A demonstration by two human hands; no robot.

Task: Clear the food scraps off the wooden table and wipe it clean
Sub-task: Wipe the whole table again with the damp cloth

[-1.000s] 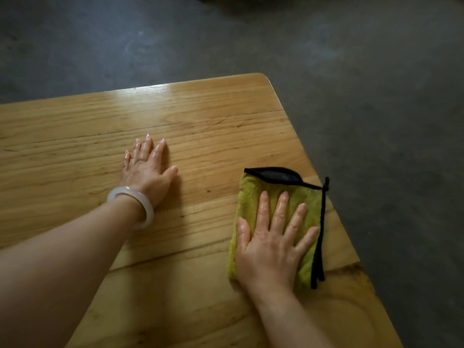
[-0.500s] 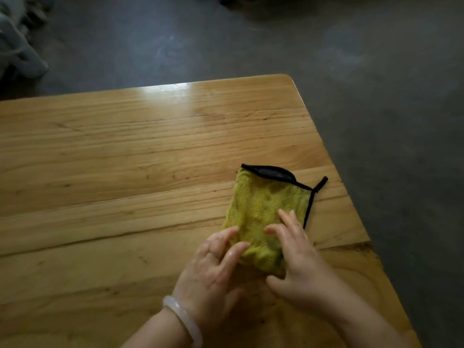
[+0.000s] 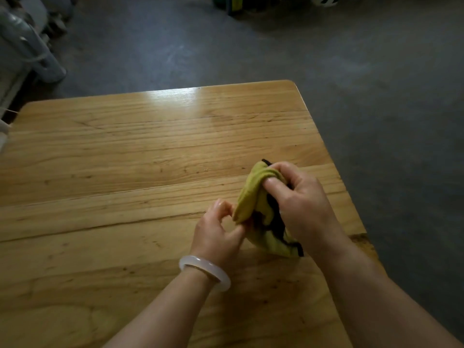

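**Cloth gathered up in both hands near the table's right edge**

The wooden table [image 3: 125, 151] ran bare and wide to the left and toward its far edge, with a bright glare near the far side; its right edge fell away to grey floor [image 3: 389, 96] just beside the hands, and the rounded far-right corner stood well beyond them; dim clutter sat along the floor's far and left margins, too dark to name; the yellow-green cloth [image 3: 253, 194] with black trim was bunched and lifted near the right edge, its lower fold low over the wood; the right hand [image 3: 301, 204] gripped its upper part, fingers curled round the bunched fabric; the left hand [image 3: 218, 232], a pale bangle [image 3: 204, 272] on its wrist, pinched the cloth's near-left edge between thumb and curled fingertips; half a second before, the cloth had lain flat on the table with both hands only at its near edge, and a second before, the right palm had pressed it flat while the left lay spread on the wood; no container showed
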